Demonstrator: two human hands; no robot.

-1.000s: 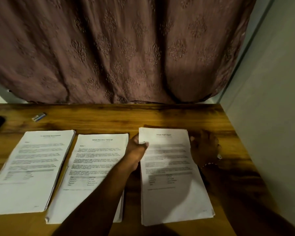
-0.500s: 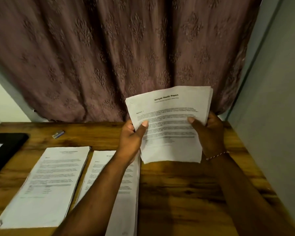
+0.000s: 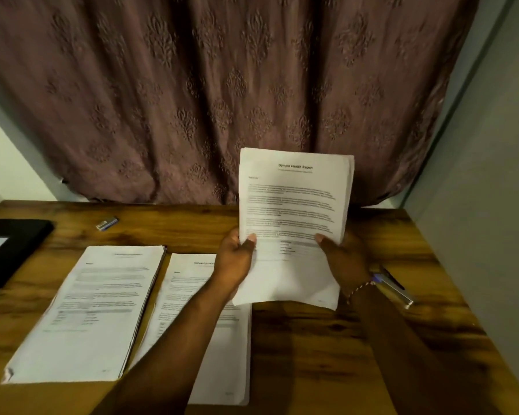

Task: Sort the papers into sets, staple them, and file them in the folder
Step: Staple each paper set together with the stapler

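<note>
Health report stack upright, gripped by left hand, right hand.

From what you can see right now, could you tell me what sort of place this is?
Probably a home desk corner used for paperwork: a wooden table set against a patterned curtain, stacks of printed papers, and a black folder.

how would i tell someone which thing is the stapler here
Start at the wooden table, right side, just behind the right hand. The stapler is the slim metallic bar lying there, unlike the small staple box far left.
</note>
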